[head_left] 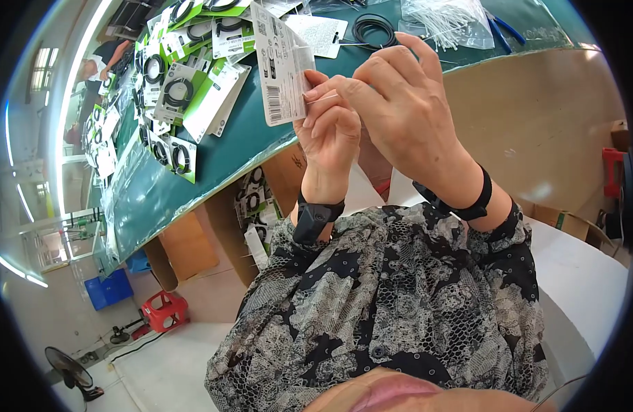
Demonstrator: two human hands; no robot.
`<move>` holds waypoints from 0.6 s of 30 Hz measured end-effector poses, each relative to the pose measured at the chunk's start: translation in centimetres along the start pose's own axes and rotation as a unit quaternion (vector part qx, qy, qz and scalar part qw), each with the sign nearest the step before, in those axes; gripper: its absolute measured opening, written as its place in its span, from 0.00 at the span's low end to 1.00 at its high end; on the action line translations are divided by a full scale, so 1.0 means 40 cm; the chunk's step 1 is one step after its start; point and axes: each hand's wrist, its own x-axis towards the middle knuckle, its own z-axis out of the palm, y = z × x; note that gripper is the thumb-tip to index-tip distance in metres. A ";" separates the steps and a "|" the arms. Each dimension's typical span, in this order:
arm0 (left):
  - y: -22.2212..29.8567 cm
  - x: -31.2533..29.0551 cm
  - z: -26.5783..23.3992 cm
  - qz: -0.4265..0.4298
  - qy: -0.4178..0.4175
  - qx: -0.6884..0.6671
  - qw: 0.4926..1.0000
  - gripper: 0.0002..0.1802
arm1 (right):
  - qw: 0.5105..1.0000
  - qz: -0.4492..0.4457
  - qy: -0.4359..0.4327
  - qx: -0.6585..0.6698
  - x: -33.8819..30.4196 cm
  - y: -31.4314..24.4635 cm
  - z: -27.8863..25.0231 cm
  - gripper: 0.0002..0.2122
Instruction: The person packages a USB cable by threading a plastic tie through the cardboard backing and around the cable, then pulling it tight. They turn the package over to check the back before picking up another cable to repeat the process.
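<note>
My left hand point(330, 130) holds a white printed cardboard package card point(279, 69) upright by its right edge, with the fingers curled. The card's back, with a barcode, faces me. My right hand point(409, 103) is beside it, thumb and index finger pinched together close to the card's edge. A thin white strip point(322, 99), like a cable tie, shows by the left fingers. What the right fingertips grip is hidden. Beyond the hands, a coiled black cable point(373, 31) lies on the table next to another white card point(320, 34).
Several carded black cables point(179, 90) are heaped on the green table point(227, 154) at the left. At the far right lie a plastic bag of white cable ties point(447, 20) and blue-handled pliers point(505, 33). An open cardboard box point(255, 206) with more cards stands below the table's near edge.
</note>
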 end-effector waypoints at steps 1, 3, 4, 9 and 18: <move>-0.003 0.000 0.000 0.002 -0.001 -0.002 1.000 0.12 | 1.000 0.002 0.001 -0.001 0.000 -0.001 0.001 0.07; -0.003 0.001 0.000 0.003 -0.001 -0.003 1.000 0.12 | 1.000 0.005 -0.001 0.000 0.001 -0.004 0.002 0.08; -0.001 0.001 -0.002 0.007 0.002 0.001 1.000 0.12 | 1.000 0.005 -0.002 0.000 0.000 -0.005 0.002 0.08; 0.006 0.001 -0.007 0.015 0.009 0.004 1.000 0.12 | 1.000 0.010 0.000 0.005 -0.002 -0.002 0.008 0.08; 0.004 0.001 -0.002 0.020 0.015 0.006 1.000 0.12 | 1.000 0.012 -0.002 0.019 -0.005 -0.001 0.016 0.08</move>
